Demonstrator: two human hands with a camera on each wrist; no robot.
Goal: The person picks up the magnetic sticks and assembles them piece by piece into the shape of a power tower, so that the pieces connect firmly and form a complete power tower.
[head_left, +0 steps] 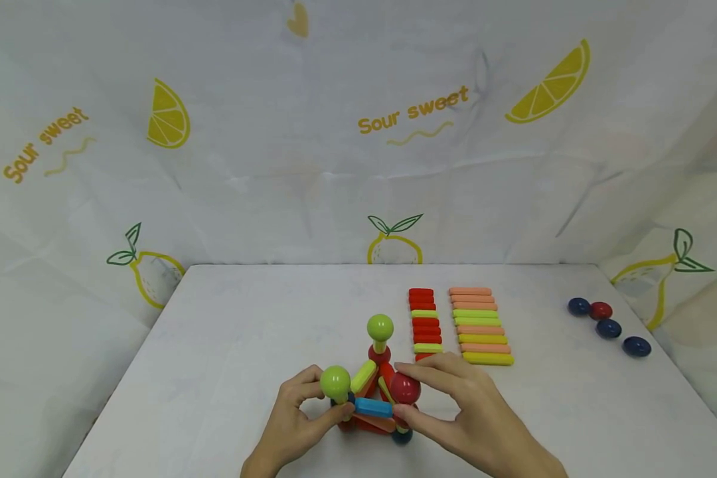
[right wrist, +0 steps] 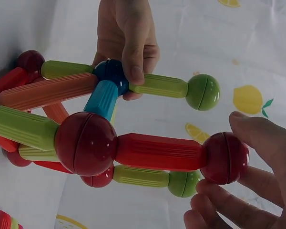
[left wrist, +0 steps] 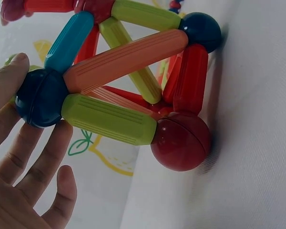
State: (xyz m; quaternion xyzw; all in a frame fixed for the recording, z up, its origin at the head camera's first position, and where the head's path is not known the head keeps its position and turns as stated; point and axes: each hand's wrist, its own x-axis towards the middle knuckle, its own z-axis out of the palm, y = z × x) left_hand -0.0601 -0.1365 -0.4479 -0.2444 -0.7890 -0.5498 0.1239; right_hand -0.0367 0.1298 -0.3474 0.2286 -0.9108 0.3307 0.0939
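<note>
A frame of coloured rods and balls, a magnetic-stick construction (head_left: pixel 374 425), stands near the table's front edge. My left hand (head_left: pixel 295 411) pinches a dark blue ball (left wrist: pixel 40 98) at an upper corner of it. From that ball a light green rod (right wrist: pixel 164 86) rises to a green ball (head_left: pixel 335 383), and a blue rod (head_left: pixel 374 407) runs across to a red ball (right wrist: pixel 86 143). My right hand (head_left: pixel 475 405) holds the red ball (right wrist: pixel 224 157) at the top of a red rod (right wrist: pixel 159 151) between thumb and fingers. Another green ball (head_left: pixel 380 328) tops the far corner.
Behind the right hand lie two columns of loose rods, one mostly red (head_left: pixel 425 322), one of orange, green and yellow rods (head_left: pixel 480 322). Dark blue balls (head_left: pixel 608 328) and a red ball (head_left: pixel 601 310) lie at the table's right. A printed cloth (head_left: pixel 311 166) hangs behind.
</note>
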